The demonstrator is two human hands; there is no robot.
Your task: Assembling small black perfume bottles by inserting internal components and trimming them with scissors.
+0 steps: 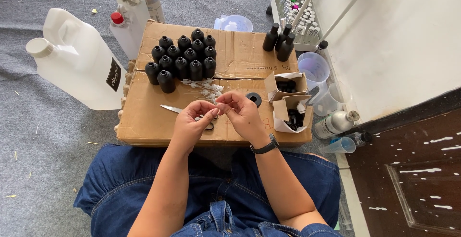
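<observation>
Small white piece (217,107), too tiny to identify, being pinched between both hands over the cardboard box's (144,126) near edge; left hand (191,121) & right hand (242,112) fingertips narrowing on it. Judging: fiddly assembly step, next needs fine grip. Behind: matte black bottles (182,59) clustering at far-left corner, white pump tubes (204,88) lying nearby, metal scissors (173,108)

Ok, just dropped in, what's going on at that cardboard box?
A seated person holds both hands together above a flattened cardboard box; the left hand and right hand pinch something too small to tell. Beyond them stand a cluster of small black bottles and a pile of thin white pieces. Scissors lie under the left hand.
</observation>
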